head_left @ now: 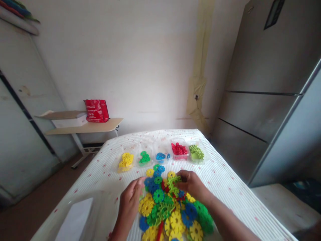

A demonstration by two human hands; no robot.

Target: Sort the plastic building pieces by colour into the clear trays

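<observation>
A heap of plastic pieces lies on the table in front of me, with yellow notched discs [176, 220], green discs [158, 195] and blue discs [191, 211] mixed together. My right hand [191, 182] pinches a lime-green toothed building piece [173, 185] over the heap's right side. Another lime-green toothed piece [165, 211] lies among the discs. At the heap's left edge rests my left hand [130, 197], fingers stretched forward and no held piece visible; part of its fingers is hidden.
Behind the heap stand clear tubs of yellow pieces [126, 160], green pieces [144, 158], blue pieces [161, 156], red pieces [179, 149] and lime-green pieces [197, 152]. A clear container with a white slab [75, 219] sits at front left. A fridge [250, 100] rises on the right.
</observation>
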